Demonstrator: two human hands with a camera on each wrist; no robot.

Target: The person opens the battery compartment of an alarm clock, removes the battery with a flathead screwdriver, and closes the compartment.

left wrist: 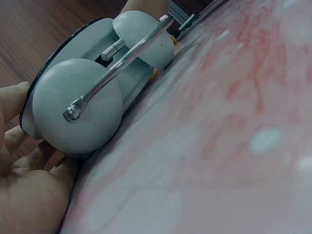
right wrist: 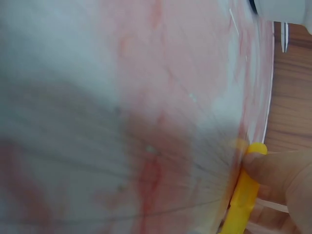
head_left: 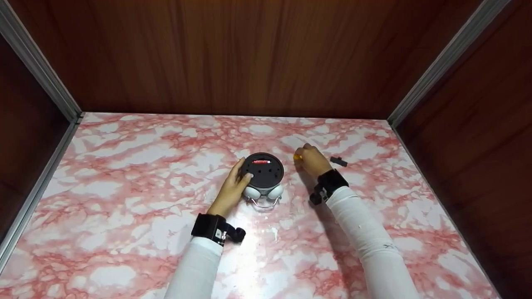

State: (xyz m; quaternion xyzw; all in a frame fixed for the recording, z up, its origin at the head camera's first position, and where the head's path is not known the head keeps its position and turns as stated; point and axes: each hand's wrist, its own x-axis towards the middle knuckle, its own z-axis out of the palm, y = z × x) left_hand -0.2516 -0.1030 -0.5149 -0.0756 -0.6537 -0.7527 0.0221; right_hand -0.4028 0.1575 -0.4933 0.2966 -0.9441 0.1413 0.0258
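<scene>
A white twin-bell alarm clock (head_left: 266, 176) lies with its black back up, its two bells (left wrist: 80, 105) and wire handle toward the person. A red battery (head_left: 261, 162) sits in the slot of that back. My left hand (head_left: 233, 187) grips the clock's left side, thumb over the back's edge and fingers around the rim. To the right of the clock, my right hand (head_left: 314, 161) pinches a slim yellow stick-like piece (right wrist: 243, 200) close over the table; its far part is hidden by the fingers.
A small dark cover (head_left: 339, 161) lies on the table just right of the right hand. Under everything is a pink-and-white marbled tabletop (head_left: 124, 199), with brown wood-grain panels (head_left: 232, 58) behind it and at both sides.
</scene>
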